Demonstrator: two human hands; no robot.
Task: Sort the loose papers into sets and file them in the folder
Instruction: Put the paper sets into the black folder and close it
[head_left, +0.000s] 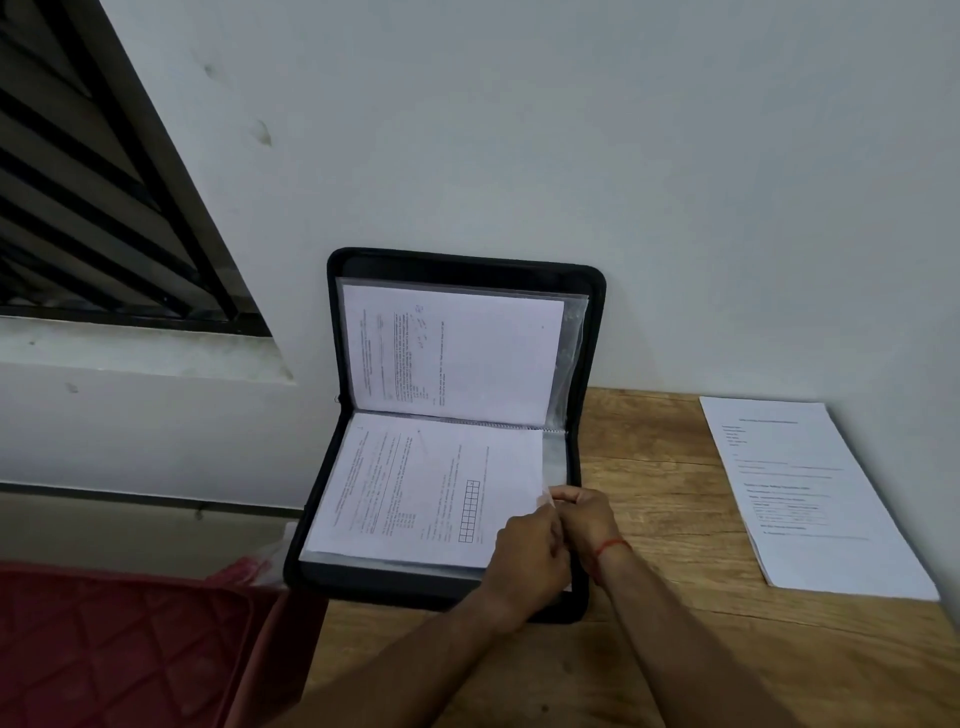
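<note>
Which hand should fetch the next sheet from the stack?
Probably the right hand: it sits at the folder edge nearest the paper stack, with bare table between. The left hand lies farther off and would have to cross over it.

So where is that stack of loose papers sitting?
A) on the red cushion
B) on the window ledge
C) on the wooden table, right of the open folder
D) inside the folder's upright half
C: the stack of loose papers lies flat on the wooden table, right of the open folder, apart from the left hand and right hand pinching the lower page.
</note>
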